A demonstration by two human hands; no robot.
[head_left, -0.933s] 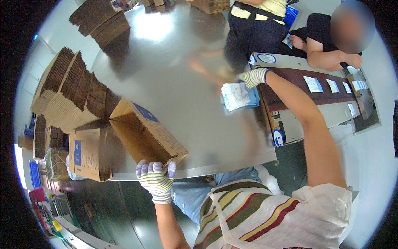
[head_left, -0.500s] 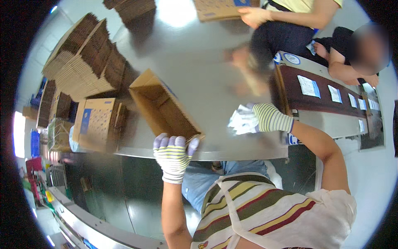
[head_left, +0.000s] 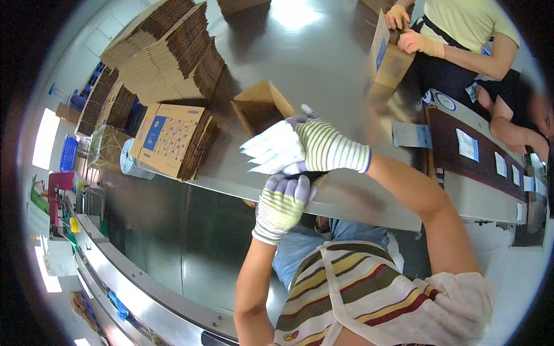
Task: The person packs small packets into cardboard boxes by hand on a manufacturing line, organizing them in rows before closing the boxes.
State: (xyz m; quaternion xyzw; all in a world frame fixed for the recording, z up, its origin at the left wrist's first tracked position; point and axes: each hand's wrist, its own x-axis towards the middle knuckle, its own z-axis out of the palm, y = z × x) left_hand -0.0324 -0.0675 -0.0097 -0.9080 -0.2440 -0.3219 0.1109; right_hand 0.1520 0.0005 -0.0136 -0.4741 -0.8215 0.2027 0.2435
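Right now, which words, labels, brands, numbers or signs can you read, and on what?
No text I can quote.
Left-side carton: blue printing, too small to read.
Co-worker's carton: markings too small to read.
Packet stack in the right hand: no legible text.
Belt packets: print too small to read.
Round blue-and-white sign beside the belt: too small to read.

No legible text or numbers.

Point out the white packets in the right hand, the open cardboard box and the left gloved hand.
White packets (head_left: pixel 277 147): head view, middle of the bunch.
Open cardboard box (head_left: pixel 260 108): head view, inner wall.
Left gloved hand (head_left: pixel 281 205): head view, back of the glove.
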